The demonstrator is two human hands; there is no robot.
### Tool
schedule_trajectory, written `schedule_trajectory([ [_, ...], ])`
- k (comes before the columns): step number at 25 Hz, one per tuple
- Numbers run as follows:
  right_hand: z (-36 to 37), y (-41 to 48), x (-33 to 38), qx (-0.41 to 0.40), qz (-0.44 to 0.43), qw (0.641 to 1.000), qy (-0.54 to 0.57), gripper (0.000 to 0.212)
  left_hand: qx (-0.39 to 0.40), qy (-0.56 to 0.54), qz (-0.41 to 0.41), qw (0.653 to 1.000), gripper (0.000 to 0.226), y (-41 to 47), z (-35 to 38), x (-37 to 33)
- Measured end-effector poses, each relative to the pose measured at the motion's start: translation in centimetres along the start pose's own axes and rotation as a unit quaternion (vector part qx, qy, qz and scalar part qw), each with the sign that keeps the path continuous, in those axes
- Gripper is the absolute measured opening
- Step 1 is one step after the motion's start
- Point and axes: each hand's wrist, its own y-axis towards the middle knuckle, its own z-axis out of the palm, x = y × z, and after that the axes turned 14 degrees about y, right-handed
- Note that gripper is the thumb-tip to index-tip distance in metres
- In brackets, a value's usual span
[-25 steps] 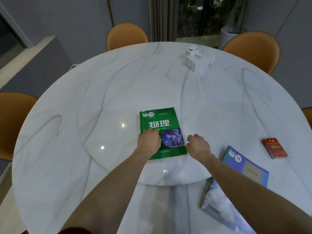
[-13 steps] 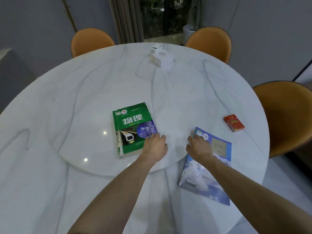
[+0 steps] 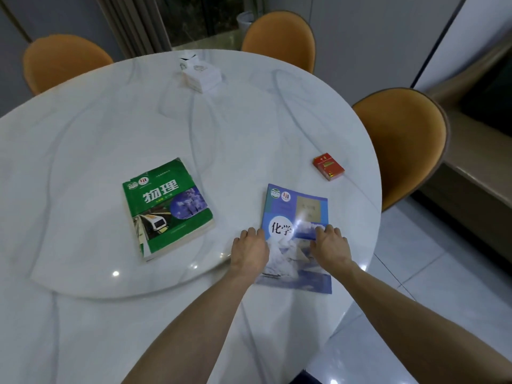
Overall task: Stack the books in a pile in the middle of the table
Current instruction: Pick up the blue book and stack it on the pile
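A green book (image 3: 166, 206) lies flat on the raised round turntable (image 3: 83, 284) in the middle of the white marble table (image 3: 249, 128). To its right, a blue book (image 3: 297, 209) lies flat near the table's right edge, partly over the turntable's rim. My left hand (image 3: 249, 250) grips the blue book's left edge with curled fingers. On the right part of the cover sits my right hand (image 3: 331, 248), its fingers bent down onto it. Both hands hide the book's lower middle.
A small red pack (image 3: 328, 166) lies beyond the blue book near the right edge. A white box (image 3: 201, 73) stands at the far side of the table. Orange chairs (image 3: 401, 139) (image 3: 279, 37) (image 3: 63, 59) ring the table. Tiled floor lies to the right.
My left hand has left the green book and moved right to the blue book's left edge. My right hand has slid across to its right side. The view has swung right.
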Motion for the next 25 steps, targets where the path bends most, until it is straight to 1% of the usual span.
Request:
schedule_trajectory([
  [4, 1.4, -0.6, -0.6, 0.007, 0.048, 0.996, 0.076, 0.048, 0.006, -0.043, -0.048, 0.998, 0.029, -0.1, 1.0, -1.1],
  [7, 1.8, -0.6, -0.5, -0.042, 0.112, 0.976, 0.182, 0.044, 0.015, -0.107, -0.098, 0.989, 0.033, -0.1, 0.9, -2.0],
  [9, 1.9, -0.3, -0.4, -0.057, 0.152, 0.963, 0.216, 0.040, 0.021, -0.187, -0.131, 0.973, 0.034, 0.0, 0.8, -2.4],
  [12, 1.6, 0.4, -0.8, -0.056, 0.203, 0.946, 0.245, 0.034, 0.025, -0.335, -0.163, 0.928, 0.033, 0.5, 1.0, -2.6],
  [16, 1.5, 0.8, -1.4, -0.048, 0.222, 0.931, 0.285, 0.036, 0.031, -0.493, -0.167, 0.853, 0.041, 0.6, 1.4, -2.2],
  [20, 1.5, 0.5, -1.7, -0.069, 0.234, 0.902, 0.357, 0.037, 0.032, -0.585, -0.145, 0.797, 0.043, 0.3, 2.1, -1.4],
  [23, 1.3, 0.0, -1.6, -0.087, 0.232, 0.860, 0.446, 0.037, 0.035, -0.626, -0.139, 0.767, 0.048, 0.2, 1.6, -0.4],
  [25, 0.8, -0.1, -1.2, -0.095, 0.229, 0.842, 0.480, 0.033, 0.037, -0.645, -0.145, 0.749, 0.050, 0.2, 1.3, 0.3],
])
